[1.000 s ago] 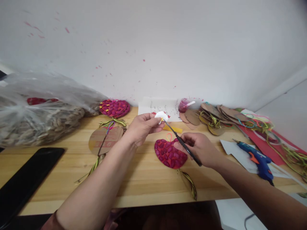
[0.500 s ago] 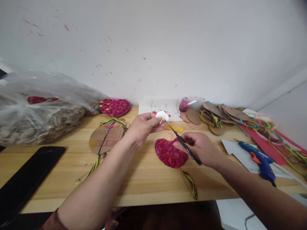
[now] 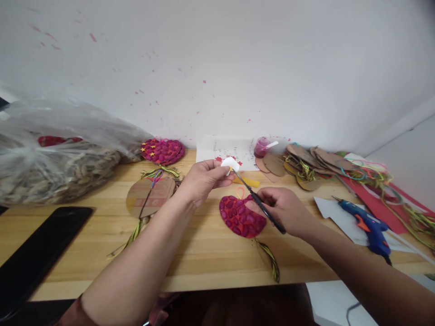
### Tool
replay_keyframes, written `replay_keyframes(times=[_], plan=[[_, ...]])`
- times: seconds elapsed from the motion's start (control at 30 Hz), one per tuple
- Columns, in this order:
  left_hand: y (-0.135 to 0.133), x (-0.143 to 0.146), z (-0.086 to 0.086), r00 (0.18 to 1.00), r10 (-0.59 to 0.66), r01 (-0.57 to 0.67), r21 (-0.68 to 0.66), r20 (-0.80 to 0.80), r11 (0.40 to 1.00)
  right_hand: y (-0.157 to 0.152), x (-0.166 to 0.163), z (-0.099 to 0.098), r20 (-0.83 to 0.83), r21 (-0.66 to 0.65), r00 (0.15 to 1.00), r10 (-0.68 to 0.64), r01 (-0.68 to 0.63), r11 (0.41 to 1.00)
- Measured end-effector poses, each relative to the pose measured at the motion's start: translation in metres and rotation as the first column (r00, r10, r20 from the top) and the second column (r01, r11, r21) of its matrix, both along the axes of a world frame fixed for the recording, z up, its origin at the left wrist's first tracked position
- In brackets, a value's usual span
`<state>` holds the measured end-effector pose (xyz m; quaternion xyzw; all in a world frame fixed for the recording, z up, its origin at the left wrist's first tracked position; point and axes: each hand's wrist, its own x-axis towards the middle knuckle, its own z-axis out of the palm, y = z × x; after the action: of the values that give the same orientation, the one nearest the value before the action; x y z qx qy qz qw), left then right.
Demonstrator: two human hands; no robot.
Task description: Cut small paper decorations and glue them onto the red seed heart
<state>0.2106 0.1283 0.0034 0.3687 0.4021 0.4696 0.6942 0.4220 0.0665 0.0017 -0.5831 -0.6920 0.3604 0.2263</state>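
A small white piece (image 3: pixel 234 162) is held up over the table (image 3: pixel 200 253), pinched between the thumb and fingers of the left hand (image 3: pixel 208 174), with a tiny yellow bit (image 3: pixel 231 168) at its near edge. A slim dark tool (image 3: pixel 249 190) is gripped in the right hand (image 3: pixel 278 208), its tip brought up to the yellow bit; whether it is tweezers or scissors cannot be told. The yellow bit could be dropped or bent if the tip slips or is squeezed too hard, and the white piece could be twisted loose, since only its edge is pinched. A magenta disc (image 3: pixel 239 219) studded with oval lumps lies just below, partly hidden by the right hand; it could be nudged by a lowered wrist. The table is of pale wood, pushed against a white wall (image 3: pixel 238 54) flecked with pink. A bulging clear bag (image 3: pixel 68 172) and a black slab like a phone (image 3: pixel 37 253) are seen at the left, near a bare cardboard disc (image 3: pixel 144 201). A cup of magenta paint (image 3: pixel 261 149) is set at the back, and a blue glue gun (image 3: pixel 369 226) is laid on paper at the right.
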Motion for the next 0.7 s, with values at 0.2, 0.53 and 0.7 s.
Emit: replay_keyframes(times=[0.2, 0.53, 0.7], plan=[[-0.0011, 0.0001, 0.0022, 1.000, -0.001, 0.001, -0.007, -0.013, 1.000, 0.0004, 0.0001, -0.0007, -0.001, -0.006, 1.000, -0.014, 0.014, 1.000], [0.0000, 0.0008, -0.0006, 1.000, -0.008, 0.008, -0.020, 0.001, 1.000, -0.0004, 0.0007, -0.0025, -0.017, 0.008, 1.000, -0.016, 0.016, 1.000], [-0.0001, 0.0008, -0.0002, 1.000, -0.011, 0.011, -0.019, -0.005, 1.000, -0.0008, 0.0012, -0.0020, 0.005, 0.008, 1.000, -0.018, 0.018, 1.000]])
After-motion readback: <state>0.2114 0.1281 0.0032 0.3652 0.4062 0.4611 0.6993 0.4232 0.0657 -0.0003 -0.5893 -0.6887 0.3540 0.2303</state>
